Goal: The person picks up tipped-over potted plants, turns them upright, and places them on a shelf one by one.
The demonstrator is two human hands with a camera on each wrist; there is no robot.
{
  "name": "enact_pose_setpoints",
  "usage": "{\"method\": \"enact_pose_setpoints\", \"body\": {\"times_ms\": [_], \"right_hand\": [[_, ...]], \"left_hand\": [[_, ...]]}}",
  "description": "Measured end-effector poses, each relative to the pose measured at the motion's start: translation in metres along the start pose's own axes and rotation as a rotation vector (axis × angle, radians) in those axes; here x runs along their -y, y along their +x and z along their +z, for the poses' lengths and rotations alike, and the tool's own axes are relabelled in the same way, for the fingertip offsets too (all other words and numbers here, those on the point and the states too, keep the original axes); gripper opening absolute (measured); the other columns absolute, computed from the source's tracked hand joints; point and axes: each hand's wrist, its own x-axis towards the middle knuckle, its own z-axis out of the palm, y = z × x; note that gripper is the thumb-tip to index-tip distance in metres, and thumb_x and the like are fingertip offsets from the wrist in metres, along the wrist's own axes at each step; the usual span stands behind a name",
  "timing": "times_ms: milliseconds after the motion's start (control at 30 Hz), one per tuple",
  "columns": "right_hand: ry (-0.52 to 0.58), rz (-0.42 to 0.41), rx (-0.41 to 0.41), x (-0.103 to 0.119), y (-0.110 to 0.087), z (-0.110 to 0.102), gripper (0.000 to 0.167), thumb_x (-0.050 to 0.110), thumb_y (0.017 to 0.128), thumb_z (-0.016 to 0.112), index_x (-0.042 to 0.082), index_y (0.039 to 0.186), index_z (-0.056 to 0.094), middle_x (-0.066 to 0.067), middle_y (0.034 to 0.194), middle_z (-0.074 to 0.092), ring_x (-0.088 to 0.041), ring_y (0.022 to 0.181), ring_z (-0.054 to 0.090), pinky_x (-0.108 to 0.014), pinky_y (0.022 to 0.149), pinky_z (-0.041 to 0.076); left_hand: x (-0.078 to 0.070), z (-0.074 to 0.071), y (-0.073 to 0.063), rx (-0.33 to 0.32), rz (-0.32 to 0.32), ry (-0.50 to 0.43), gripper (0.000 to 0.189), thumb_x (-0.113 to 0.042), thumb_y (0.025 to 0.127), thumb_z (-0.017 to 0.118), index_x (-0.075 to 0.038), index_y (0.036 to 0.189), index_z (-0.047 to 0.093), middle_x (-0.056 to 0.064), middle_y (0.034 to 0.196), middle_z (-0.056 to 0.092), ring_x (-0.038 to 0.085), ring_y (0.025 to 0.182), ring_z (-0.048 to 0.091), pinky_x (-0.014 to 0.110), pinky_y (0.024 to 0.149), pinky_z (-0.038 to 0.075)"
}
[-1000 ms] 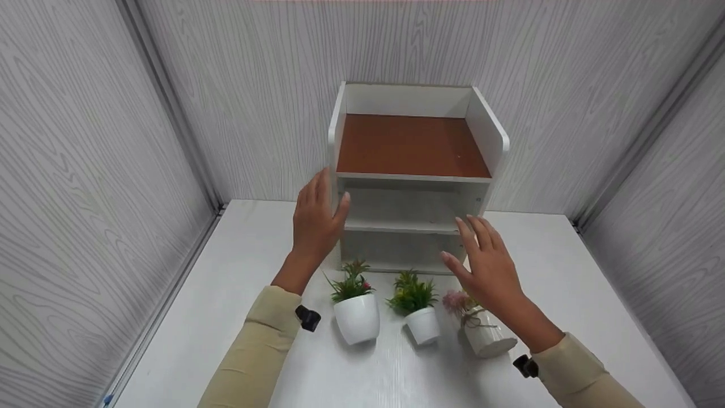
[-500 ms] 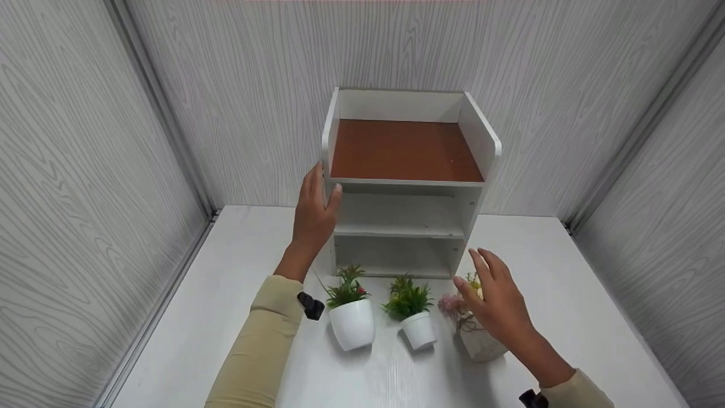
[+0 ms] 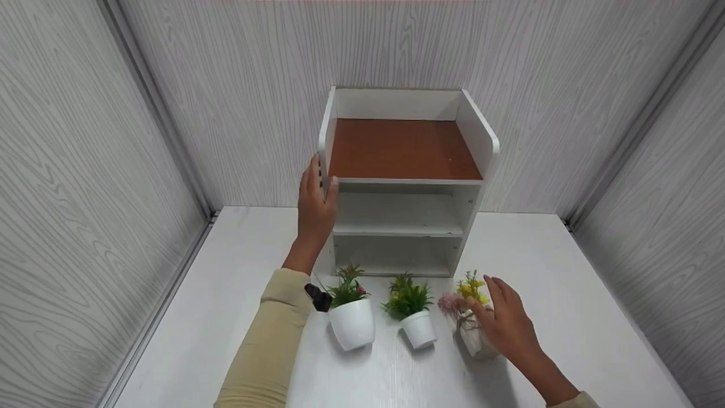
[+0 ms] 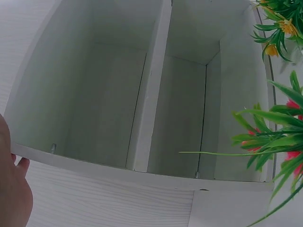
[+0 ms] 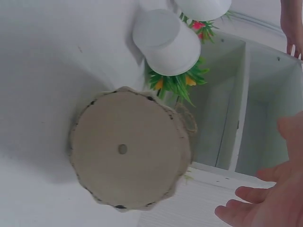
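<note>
My left hand (image 3: 317, 212) rests its straight fingers along the left side of a small white shelf unit (image 3: 478, 127) with a brown top board. In the left wrist view, part of that hand (image 4: 14, 184) shows at the panel's edge. My right hand (image 3: 510, 326) hovers with loosely extended fingers at a beige flowerpot (image 3: 476, 340) with pink and yellow flowers and a twine bow. That pot lies on its side; its round base (image 5: 128, 170) faces the right wrist camera, and the right fingers (image 5: 246, 194) are apart from it.
Two white potted plants lie on their sides on the white table (image 3: 255, 238): a larger pot (image 3: 352, 326) with red flowers and a smaller pot (image 3: 419, 330) with yellow ones. The shelf unit stands close to the grey wood-patterned back wall (image 3: 272, 102).
My left hand has moved up along the shelf's left side and now meets it. My right hand has moved down and right, away from the shelf front to beside the beige pot.
</note>
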Motion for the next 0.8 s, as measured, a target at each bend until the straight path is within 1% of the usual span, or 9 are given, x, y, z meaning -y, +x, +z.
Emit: {"method": "enact_pose_setpoints", "body": {"times_ms": [100,200,300,367,533,700,800], "right_hand": [[-0.011,0.034,0.031,-0.011,-0.001,0.005,0.079,0.056,0.103,0.045,0.004,0.159,0.025,-0.027,0.160,0.025,-0.050,0.146,0.024,-0.073,0.102,0.037],[-0.002,0.064,0.064,-0.018,-0.002,0.007,0.085,0.062,0.102,0.042,0.002,0.160,0.023,-0.028,0.161,0.023,-0.051,0.146,0.023,-0.074,0.103,0.035],[0.003,0.092,0.098,-0.022,-0.003,0.008,0.093,0.069,0.099,0.039,0.001,0.159,0.022,-0.030,0.161,0.023,-0.052,0.146,0.023,-0.075,0.105,0.033],[0.002,0.112,0.118,-0.024,-0.004,0.010,0.093,0.069,0.099,0.040,0.000,0.159,0.021,-0.030,0.160,0.023,-0.053,0.145,0.023,-0.075,0.104,0.032],[-0.007,0.155,0.147,-0.029,-0.006,0.018,0.090,0.063,0.100,0.047,0.001,0.159,0.023,-0.031,0.158,0.028,-0.053,0.142,0.031,-0.073,0.102,0.037],[0.008,0.216,0.186,-0.033,-0.008,0.023,0.095,0.067,0.097,0.048,0.000,0.159,0.021,-0.032,0.158,0.028,-0.052,0.139,0.037,-0.071,0.102,0.039],[0.009,0.242,0.200,-0.035,-0.008,0.024,0.098,0.068,0.096,0.050,0.000,0.159,0.020,-0.032,0.158,0.029,-0.048,0.132,0.048,-0.067,0.098,0.044]], "left_hand": [[0.001,0.003,0.000,-0.013,-0.022,-0.001,0.061,-0.041,0.108,0.042,-0.015,0.161,0.024,0.010,0.154,0.041,0.023,0.141,0.042,0.044,0.114,0.042],[0.003,0.004,0.001,-0.028,-0.037,-0.013,0.060,-0.040,0.109,0.042,-0.017,0.161,0.024,0.009,0.153,0.044,0.022,0.141,0.042,0.043,0.115,0.041],[0.004,0.006,0.002,-0.034,-0.050,-0.044,0.060,-0.040,0.109,0.042,-0.019,0.162,0.024,0.005,0.157,0.042,0.020,0.144,0.041,0.042,0.116,0.040],[0.004,0.007,0.002,-0.038,-0.056,-0.070,0.060,-0.041,0.108,0.042,-0.020,0.162,0.024,0.004,0.159,0.041,0.019,0.145,0.041,0.042,0.115,0.041],[0.004,0.007,0.002,-0.058,-0.063,-0.123,0.059,-0.041,0.108,0.044,-0.020,0.161,0.026,0.004,0.159,0.042,0.019,0.144,0.043,0.044,0.112,0.044],[0.003,0.009,0.004,-0.060,-0.060,-0.178,0.058,-0.041,0.108,0.044,-0.020,0.160,0.028,0.003,0.157,0.043,0.016,0.144,0.043,0.041,0.113,0.043],[0.005,0.011,0.005,-0.058,-0.060,-0.198,0.058,-0.041,0.108,0.044,-0.020,0.160,0.029,0.003,0.156,0.044,0.015,0.143,0.043,0.039,0.114,0.042]]}}
